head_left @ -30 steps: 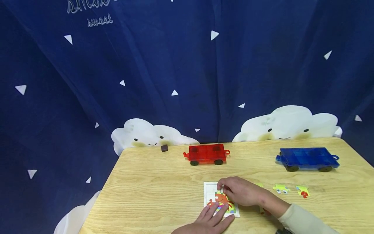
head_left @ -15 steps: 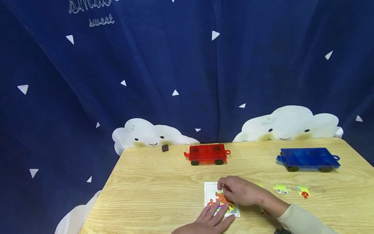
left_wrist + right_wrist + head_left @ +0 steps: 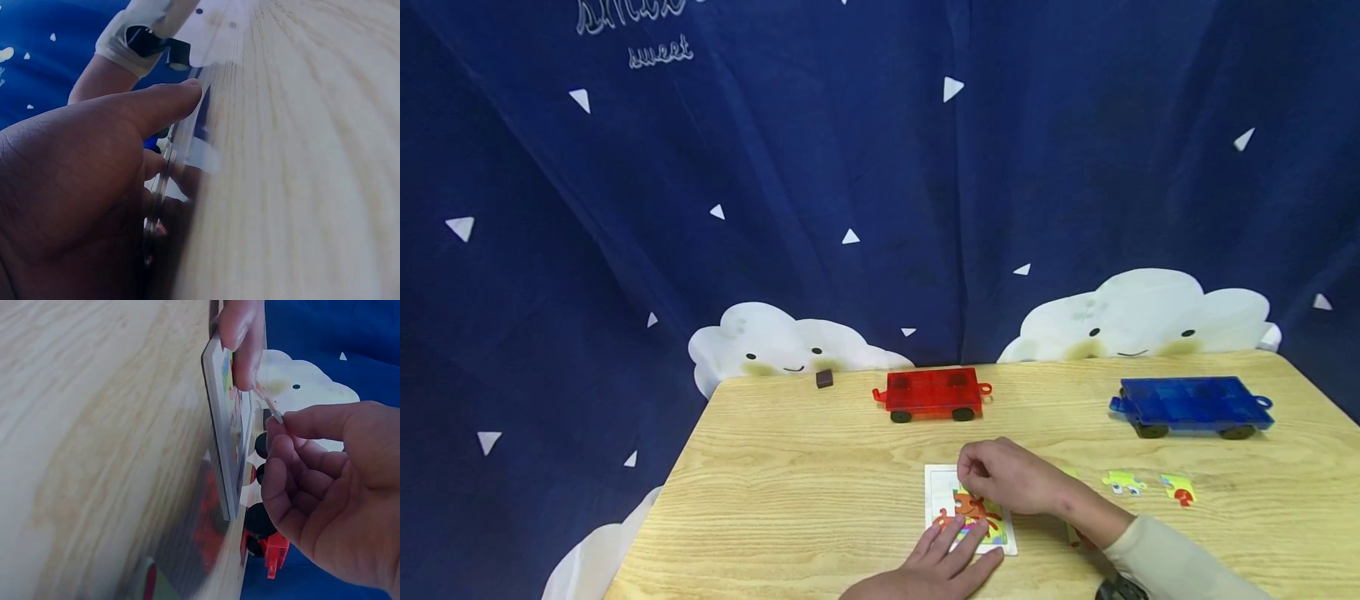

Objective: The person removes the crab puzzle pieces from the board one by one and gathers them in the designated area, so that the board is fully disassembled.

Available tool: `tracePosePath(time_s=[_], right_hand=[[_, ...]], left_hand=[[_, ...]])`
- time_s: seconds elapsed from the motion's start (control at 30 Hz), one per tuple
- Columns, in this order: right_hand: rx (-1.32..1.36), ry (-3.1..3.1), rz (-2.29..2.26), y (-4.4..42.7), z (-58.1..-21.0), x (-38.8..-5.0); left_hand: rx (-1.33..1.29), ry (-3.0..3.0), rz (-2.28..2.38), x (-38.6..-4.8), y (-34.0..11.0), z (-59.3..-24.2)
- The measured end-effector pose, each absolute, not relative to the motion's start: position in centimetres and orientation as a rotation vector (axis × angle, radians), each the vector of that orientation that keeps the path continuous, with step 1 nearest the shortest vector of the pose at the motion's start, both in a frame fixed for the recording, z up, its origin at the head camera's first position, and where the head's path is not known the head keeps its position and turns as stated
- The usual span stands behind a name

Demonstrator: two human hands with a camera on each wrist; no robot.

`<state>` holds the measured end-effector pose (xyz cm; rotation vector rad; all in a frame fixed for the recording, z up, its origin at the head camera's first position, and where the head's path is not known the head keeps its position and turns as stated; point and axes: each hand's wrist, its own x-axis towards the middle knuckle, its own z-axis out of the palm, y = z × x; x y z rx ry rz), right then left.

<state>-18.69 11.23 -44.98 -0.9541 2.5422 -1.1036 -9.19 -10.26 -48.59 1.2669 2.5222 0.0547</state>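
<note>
A small jigsaw puzzle board (image 3: 937, 482) with a white border lies on the wooden table, partly filled with an orange and yellow picture. My left hand (image 3: 931, 567) rests its spread, straight fingers on the board's near part. Just above the far right part of the board is my right hand (image 3: 1018, 479). The right wrist view shows its thumb and index finger pinching a thin puzzle piece (image 3: 270, 405), tilted and seen edge-on. What is printed on that piece is hidden. In the left wrist view, my left hand (image 3: 81, 175) lies along the board's edge.
Loose yellow puzzle pieces, one with eyes (image 3: 1123, 482) and one with a red shape (image 3: 1178, 489), lie right of the board. More pieces are partly behind the right forearm. A red toy wagon (image 3: 933, 393), a blue one (image 3: 1193, 404) and a dark block (image 3: 824, 379) stand farther back.
My right hand has risen a little off the board, uncovering more of the orange picture. The left hand has stayed in place.
</note>
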Motion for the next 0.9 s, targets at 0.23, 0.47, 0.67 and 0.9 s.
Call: tracePosePath(time_s=[0.23,0.47,0.67,0.9], right_hand=[[-0.888,2.529,-1.143,11.9,-44.4,-18.9],[-0.864,2.591,-1.105,14.2,-43.2,-18.7],[-0.791,2.592,-1.069,17.5,-42.7,-18.3],[-0.763,2.617,-1.019,21.6,-42.6,-17.3]], left_hand=[[1.29,2.518,0.078,-9.1,-10.4,-48.6],[1.262,2.505,0.103,-9.3,-10.3,-48.8],[1.258,2.515,0.109,-9.3,-10.3,-48.9],[1.311,2.548,0.098,-9.1,-10.6,-48.9]])
